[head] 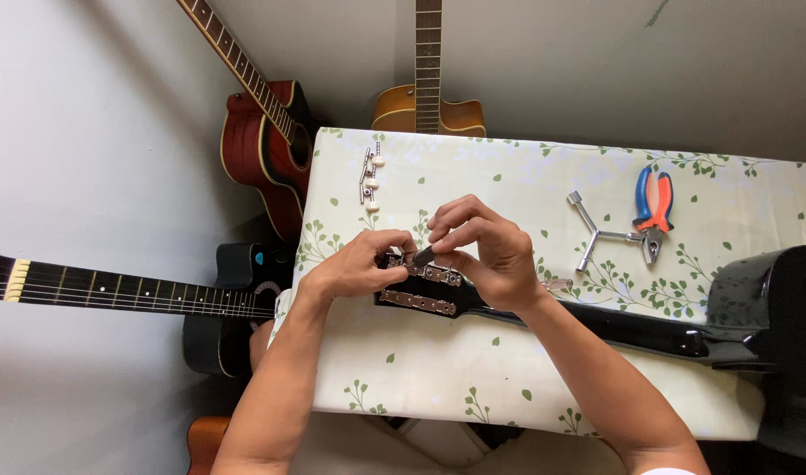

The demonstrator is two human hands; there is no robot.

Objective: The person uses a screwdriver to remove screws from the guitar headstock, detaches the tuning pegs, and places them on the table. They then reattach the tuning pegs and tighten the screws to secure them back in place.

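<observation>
While the black guitar's headstock (421,295) lies face-down on the table (438,387), the left hand (359,266) grips its upper edge, and the right hand (487,251) pinches a small metal tool (423,256) above the tuner plate (431,274). Pliers (653,209) lie well right of the headstock.

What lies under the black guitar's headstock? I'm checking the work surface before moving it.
The leaf-patterned tablecloth lies under the headstock. Left hand and right hand cover its upper part, so anything there is hidden.
</observation>
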